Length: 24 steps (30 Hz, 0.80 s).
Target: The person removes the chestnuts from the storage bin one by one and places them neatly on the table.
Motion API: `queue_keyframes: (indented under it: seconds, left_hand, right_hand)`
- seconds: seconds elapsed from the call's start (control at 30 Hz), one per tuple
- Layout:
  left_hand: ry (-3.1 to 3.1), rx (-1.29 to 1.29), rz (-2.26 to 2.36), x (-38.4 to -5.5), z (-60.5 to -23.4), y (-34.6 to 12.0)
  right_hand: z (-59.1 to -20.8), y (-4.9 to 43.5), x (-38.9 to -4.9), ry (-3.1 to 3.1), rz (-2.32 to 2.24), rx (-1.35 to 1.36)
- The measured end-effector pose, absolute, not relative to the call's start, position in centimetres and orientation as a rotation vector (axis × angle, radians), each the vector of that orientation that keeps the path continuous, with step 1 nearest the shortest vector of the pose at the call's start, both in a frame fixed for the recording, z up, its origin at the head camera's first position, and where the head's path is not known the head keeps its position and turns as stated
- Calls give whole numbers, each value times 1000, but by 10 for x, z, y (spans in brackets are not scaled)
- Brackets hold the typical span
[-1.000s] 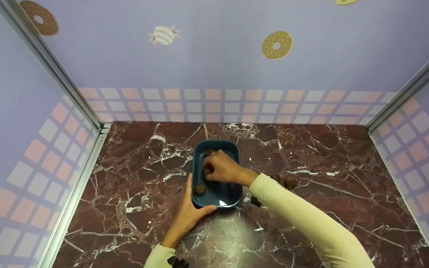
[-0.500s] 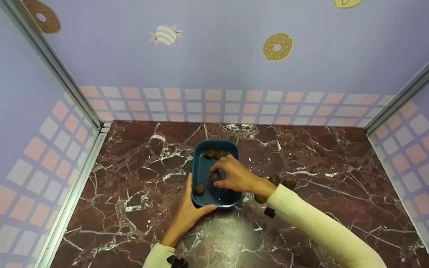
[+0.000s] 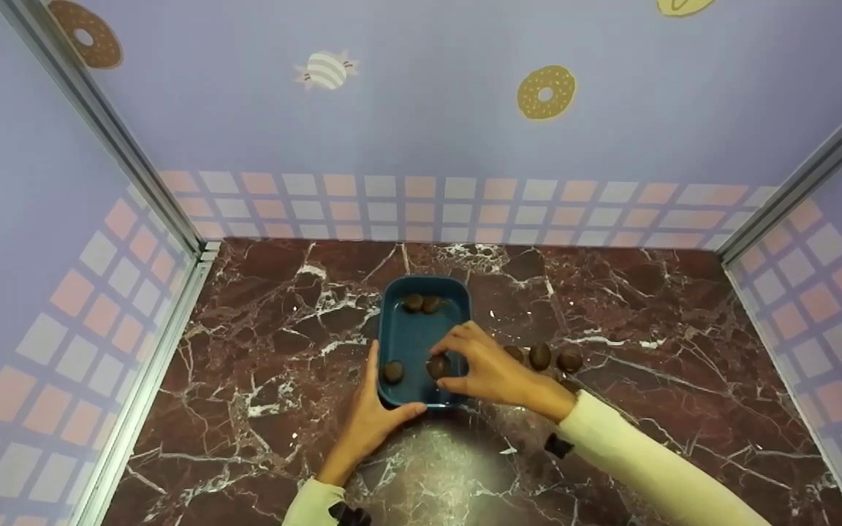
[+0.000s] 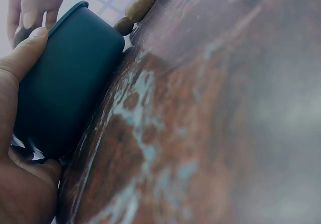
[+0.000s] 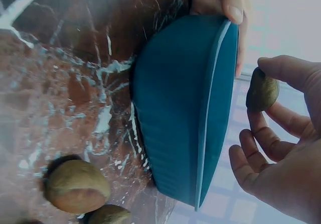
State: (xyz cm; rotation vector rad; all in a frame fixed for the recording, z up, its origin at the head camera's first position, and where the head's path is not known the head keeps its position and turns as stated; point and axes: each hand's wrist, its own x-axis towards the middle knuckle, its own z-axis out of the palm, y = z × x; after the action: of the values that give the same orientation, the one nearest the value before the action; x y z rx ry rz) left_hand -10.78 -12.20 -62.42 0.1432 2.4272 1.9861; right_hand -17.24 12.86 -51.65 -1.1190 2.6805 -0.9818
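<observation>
A dark teal box with rounded corners stands on the marbled tabletop. My left hand holds its near left corner, thumb on the front rim and fingers along the left side. Between thumb and fingertips, my right hand pinches a brown chestnut; the right wrist view shows it raised just beyond the box's rim. Inside the box, two chestnuts lie side by side at the far end. One more chestnut sits near the front left corner.
On the tabletop right of the box lie several loose chestnuts, partly behind my right wrist. Patterned panels enclose the back and both sides.
My right hand has moved right and nearer inside the box's outline, pinching the chestnut. The far chestnuts now show uncovered. My left hand keeps its place.
</observation>
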Motion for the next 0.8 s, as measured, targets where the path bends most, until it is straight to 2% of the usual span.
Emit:
queue_keyframes:
  seconds: [0.8]
  left_hand:
    - [2449, 143, 1977, -108, -624, -122]
  right_hand:
    - [-554, 198, -133, 2837, -1134, -1139]
